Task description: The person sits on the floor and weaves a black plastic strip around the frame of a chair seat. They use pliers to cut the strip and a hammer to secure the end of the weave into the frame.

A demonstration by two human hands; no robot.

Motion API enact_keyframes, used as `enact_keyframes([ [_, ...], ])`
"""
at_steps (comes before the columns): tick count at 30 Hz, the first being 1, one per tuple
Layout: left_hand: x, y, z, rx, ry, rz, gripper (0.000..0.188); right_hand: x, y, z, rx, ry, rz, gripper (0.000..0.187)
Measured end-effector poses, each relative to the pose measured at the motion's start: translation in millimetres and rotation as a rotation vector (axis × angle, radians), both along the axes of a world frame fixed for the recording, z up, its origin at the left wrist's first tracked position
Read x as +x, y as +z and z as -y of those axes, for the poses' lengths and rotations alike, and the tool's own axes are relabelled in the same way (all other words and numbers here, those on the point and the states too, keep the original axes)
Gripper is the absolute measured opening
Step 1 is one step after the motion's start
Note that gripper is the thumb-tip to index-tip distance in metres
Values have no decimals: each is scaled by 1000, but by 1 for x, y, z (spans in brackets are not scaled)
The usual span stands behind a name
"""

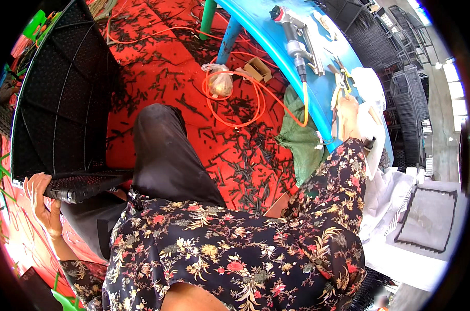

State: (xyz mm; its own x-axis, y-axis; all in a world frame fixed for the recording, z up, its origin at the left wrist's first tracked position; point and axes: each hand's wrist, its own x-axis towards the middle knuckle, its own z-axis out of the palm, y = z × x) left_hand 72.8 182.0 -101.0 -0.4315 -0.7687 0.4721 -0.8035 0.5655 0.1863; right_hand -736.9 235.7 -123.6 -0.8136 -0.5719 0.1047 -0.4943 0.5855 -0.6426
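Note:
A large black woven wicker piece (64,93) with a ribbed frame stands upright at my left, its lower part across my left thigh. My left hand (42,202) rests at its lower outer corner, the fingers stretched out and the thumb apart. On the right, my right hand (348,111) is over the blue table (276,46), its fingers closed round a yellow-handled hand tool (347,87), apparently pliers; the fingertips are partly hidden. Beyond that hand lies a pneumatic staple gun (296,44) joined to an orange air hose (305,103).
Black offcuts (240,176) litter the red floor covering (141,62). Under the table are a tied plastic bag (220,83), a small cardboard box (258,69) and a green sack (299,137). White cloth (382,202) hangs at right. Stacked dark frames (408,103) stand farther off.

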Motion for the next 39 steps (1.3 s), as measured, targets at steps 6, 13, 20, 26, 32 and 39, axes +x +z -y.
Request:
enact_keyframes([
  [6,0,-1,-1,12,14,-16,62,-3,17,11,-557,-44,573,21],
  [13,2,-5,2,30,13,-2,60,-2,66,25,-686,15,430,27],
  [20,-4,-1,-2,40,44,-16,65,16,55,35,-703,125,428,25],
  [26,-13,6,0,14,25,-14,43,109,49,51,-698,383,471,24],
  [32,-9,-10,15,8,-79,-107,40,248,68,60,-445,897,532,37],
  [39,-19,-17,18,-134,-92,-146,38,406,78,49,-89,1522,227,47],
])
